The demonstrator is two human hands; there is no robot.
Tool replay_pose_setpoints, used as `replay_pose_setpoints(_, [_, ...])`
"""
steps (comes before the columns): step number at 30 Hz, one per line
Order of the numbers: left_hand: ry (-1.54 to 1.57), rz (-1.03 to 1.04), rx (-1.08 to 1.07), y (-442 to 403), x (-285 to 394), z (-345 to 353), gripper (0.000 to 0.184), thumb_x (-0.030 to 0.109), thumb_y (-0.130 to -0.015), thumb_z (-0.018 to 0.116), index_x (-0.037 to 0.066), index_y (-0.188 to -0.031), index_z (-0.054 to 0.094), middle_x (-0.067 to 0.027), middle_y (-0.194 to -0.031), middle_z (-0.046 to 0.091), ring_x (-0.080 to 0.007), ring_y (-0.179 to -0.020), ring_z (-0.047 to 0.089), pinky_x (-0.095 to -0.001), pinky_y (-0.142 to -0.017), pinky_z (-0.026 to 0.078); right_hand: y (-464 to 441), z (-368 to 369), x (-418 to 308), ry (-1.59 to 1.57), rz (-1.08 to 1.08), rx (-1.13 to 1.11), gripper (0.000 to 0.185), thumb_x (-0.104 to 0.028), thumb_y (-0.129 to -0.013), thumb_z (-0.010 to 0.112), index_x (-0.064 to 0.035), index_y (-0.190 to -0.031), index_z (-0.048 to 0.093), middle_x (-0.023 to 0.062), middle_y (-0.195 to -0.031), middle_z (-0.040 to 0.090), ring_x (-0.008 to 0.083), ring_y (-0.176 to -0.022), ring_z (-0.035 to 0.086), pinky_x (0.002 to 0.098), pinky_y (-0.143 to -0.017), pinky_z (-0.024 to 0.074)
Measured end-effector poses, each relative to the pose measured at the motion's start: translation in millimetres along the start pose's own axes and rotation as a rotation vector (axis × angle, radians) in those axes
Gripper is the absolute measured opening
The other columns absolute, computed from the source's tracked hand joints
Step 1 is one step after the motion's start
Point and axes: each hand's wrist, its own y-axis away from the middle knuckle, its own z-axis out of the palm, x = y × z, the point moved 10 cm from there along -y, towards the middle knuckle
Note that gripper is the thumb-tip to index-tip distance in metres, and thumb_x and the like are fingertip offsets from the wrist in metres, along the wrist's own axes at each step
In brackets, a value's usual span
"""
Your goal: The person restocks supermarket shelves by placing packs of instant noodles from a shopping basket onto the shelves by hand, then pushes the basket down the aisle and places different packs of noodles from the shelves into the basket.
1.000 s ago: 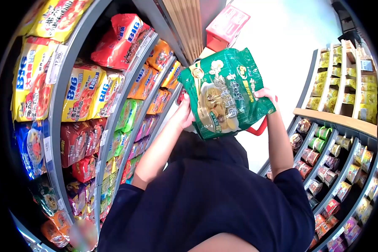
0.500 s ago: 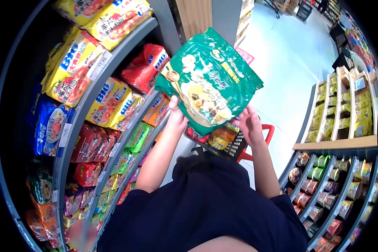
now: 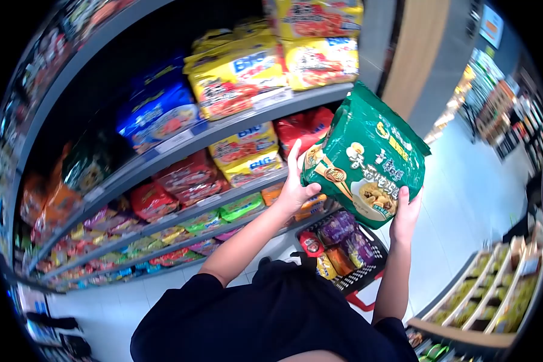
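A large green noodle packet (image 3: 374, 157) is held up between both hands, tilted, its printed front facing the camera. My left hand (image 3: 297, 184) grips its left edge, fingers pointing up along the side. On the lower right edge is my right hand (image 3: 406, 211), with the thumb on the front and the other fingers behind. Below the packet stands a black basket (image 3: 363, 279) with red handles, which holds purple, red, orange and yellow packets.
Curved shelves (image 3: 223, 123) of bagged noodles fill the left and top, with yellow packets (image 3: 235, 75) and a blue packet (image 3: 157, 114). A wooden pillar (image 3: 416, 54) rises behind the green packet. At lower right is a wood-edged display (image 3: 464, 332).
The view has swung left toward the shelves. The green packet and both hands now appear farther right. More of the basket shows, and my right thumb now lies on the packet's front.
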Motion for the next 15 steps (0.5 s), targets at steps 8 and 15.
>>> replay_pose_setpoints(8, [-0.212, 0.140, 0.280, 44, 133, -114, 0.095, 0.040, -0.080, 0.074, 0.005, -0.148, 0.019, -0.0120, -0.142, 0.036, -0.0228, -0.133, 0.035, -0.0374, -0.110, 0.027, -1, 216, -76, -0.181, -0.178, -0.648, 0.065, -0.035, -0.087, 0.071, 0.0013, -0.132, 0.041, 0.0084, -0.120, 0.055, 0.0158, -0.110, 0.053, 0.0310, -0.097, 0.0415])
replay_pose_setpoints(15, [-0.754, 0.397, 0.632, 139, 270, -209, 0.089, 0.049, -0.075, 0.074, 0.000, -0.139, 0.036, -0.0139, -0.139, 0.028, -0.0250, -0.129, 0.035, -0.0373, -0.106, 0.033, 74, 358, -149, -0.139, -0.593, -0.920, 0.085, -0.019, -0.072, 0.084, 0.0071, -0.137, 0.036, 0.0185, -0.128, 0.053, 0.0258, -0.116, 0.055, 0.0367, -0.100, 0.0418])
